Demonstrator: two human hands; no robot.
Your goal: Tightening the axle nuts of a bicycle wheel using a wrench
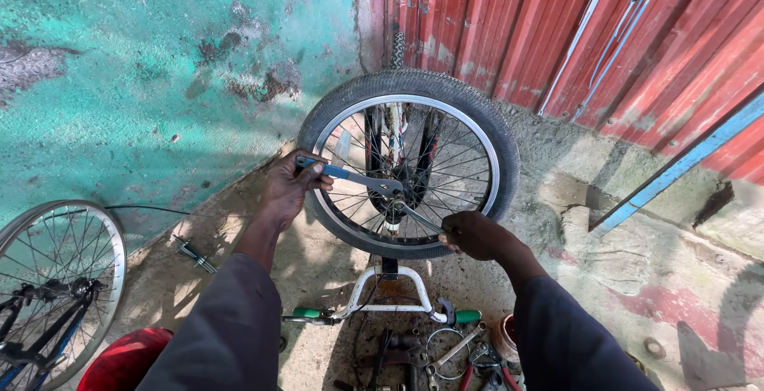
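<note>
1. Left hand (288,188) clenched on blue-handled wrench (350,174) at wheel (408,162) hub.
2. Right hand (475,236) gripping second wrench (420,219), same hub.
3. Wrenches likely rigid, slippery steel; hold handle ends.
4. Upturned wheel spins freely.

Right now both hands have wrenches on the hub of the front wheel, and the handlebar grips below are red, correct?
Not quite: the handlebar grips are green, as the head view shows. The rest holds: the left hand and right hand each hold a wrench at the wheel hub.
</note>
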